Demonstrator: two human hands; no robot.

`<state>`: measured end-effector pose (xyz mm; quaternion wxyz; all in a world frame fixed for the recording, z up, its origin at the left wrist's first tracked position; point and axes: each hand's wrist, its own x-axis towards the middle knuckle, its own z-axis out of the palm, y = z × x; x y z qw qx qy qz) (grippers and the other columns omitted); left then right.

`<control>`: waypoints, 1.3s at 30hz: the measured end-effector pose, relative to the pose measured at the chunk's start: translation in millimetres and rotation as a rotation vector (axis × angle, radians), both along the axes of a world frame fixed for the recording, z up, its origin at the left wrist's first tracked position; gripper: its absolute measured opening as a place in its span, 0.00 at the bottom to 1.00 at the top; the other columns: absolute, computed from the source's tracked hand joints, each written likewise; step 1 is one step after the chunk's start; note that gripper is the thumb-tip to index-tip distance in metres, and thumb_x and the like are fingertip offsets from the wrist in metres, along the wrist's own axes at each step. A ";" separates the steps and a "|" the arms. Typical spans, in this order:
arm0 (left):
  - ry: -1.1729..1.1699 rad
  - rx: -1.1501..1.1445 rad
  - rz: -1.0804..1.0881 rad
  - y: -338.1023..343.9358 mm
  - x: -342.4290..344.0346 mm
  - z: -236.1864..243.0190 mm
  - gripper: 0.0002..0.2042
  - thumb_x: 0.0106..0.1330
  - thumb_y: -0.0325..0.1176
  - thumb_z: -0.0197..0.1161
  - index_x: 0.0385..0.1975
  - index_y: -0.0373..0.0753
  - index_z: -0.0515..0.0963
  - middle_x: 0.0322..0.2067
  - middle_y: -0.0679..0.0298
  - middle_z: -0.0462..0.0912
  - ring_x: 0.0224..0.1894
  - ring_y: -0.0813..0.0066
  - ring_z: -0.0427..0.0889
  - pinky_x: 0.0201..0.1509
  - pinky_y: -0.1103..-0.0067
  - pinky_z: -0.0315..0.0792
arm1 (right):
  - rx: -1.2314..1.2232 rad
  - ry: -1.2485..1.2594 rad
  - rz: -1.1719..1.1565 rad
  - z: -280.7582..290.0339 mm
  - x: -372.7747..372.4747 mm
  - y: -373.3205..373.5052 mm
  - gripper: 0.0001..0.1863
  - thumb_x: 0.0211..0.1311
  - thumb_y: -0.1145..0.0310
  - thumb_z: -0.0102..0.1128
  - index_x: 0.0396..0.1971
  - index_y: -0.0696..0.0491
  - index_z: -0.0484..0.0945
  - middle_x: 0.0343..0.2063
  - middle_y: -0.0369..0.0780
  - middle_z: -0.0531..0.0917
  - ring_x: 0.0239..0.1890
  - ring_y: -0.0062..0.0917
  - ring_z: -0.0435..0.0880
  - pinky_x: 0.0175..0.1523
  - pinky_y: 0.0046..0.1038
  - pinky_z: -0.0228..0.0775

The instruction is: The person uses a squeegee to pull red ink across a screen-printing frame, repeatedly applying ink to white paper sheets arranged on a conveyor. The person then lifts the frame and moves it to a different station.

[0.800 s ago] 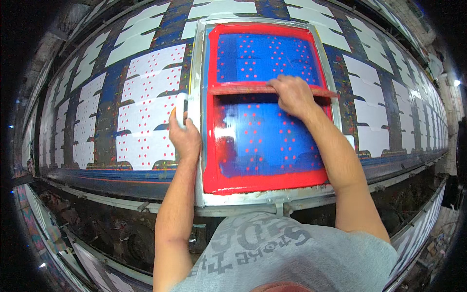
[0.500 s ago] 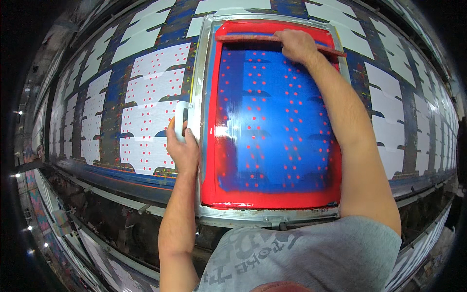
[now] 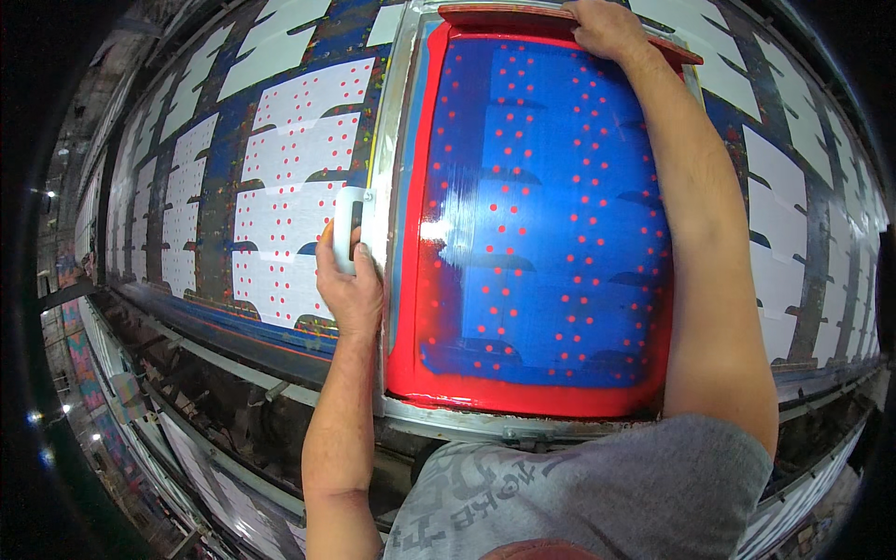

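In front of me lies a screen-printing screen (image 3: 551,224), blue with rows of small red dots, in a pale metal frame (image 3: 396,224). Thick red ink (image 3: 523,396) lines its near edge and left side. My left hand (image 3: 349,294) is closed around a white handle (image 3: 344,224) on the frame's left side. At the screen's far end my right hand (image 3: 607,30) grips a long red-smeared squeegee (image 3: 509,19) that lies crosswise. The squeegee's lower edge meets the red ink there. My right forearm covers part of the screen's right side.
White cut fabric pieces (image 3: 289,196) printed with red dots lie on the stained dark table (image 3: 224,177) to the left. Plain white pieces (image 3: 775,187) lie to the right. A metal rail (image 3: 233,373) runs along the table's near edge.
My right hand has pushed the squeegee farther away, to the screen's far end. The view has shifted a little, and the screen looks larger. My left hand stays on the handle.
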<state>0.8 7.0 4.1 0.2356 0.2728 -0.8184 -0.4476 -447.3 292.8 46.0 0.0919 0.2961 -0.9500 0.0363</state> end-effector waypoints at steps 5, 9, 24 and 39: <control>-0.007 -0.094 -0.011 -0.6 -0.6 -0.4 0.26 0.72 0.23 0.61 0.70 0.27 0.71 0.51 0.49 0.90 0.54 0.62 0.89 0.63 0.67 0.80 | 0.087 -0.126 -0.027 19.7 0.7 0.4 0.18 0.53 0.68 0.63 0.45 0.53 0.92 0.44 0.53 0.92 0.51 0.50 0.91 0.58 0.49 0.83; -0.004 -0.078 -0.009 -0.3 0.1 1.3 0.26 0.72 0.23 0.60 0.70 0.26 0.71 0.50 0.49 0.90 0.53 0.63 0.89 0.62 0.67 0.80 | 0.079 -0.132 -0.008 19.0 16.7 1.6 0.20 0.55 0.68 0.64 0.49 0.52 0.90 0.45 0.53 0.91 0.52 0.50 0.91 0.59 0.50 0.82; 0.086 -0.136 -0.063 -9.4 -1.9 -8.8 0.26 0.70 0.23 0.61 0.69 0.28 0.73 0.54 0.44 0.87 0.56 0.51 0.89 0.65 0.63 0.78 | 0.103 -0.278 0.114 43.8 295.5 39.2 0.18 0.51 0.72 0.65 0.43 0.47 0.91 0.38 0.48 0.92 0.45 0.48 0.92 0.50 0.52 0.84; 0.062 -0.183 -0.037 -4.9 2.8 2.8 0.23 0.69 0.23 0.61 0.65 0.32 0.76 0.53 0.42 0.87 0.56 0.39 0.86 0.62 0.54 0.77 | 0.010 -0.192 0.106 51.7 566.7 57.3 0.17 0.52 0.72 0.70 0.44 0.49 0.91 0.39 0.43 0.89 0.46 0.41 0.90 0.51 0.44 0.84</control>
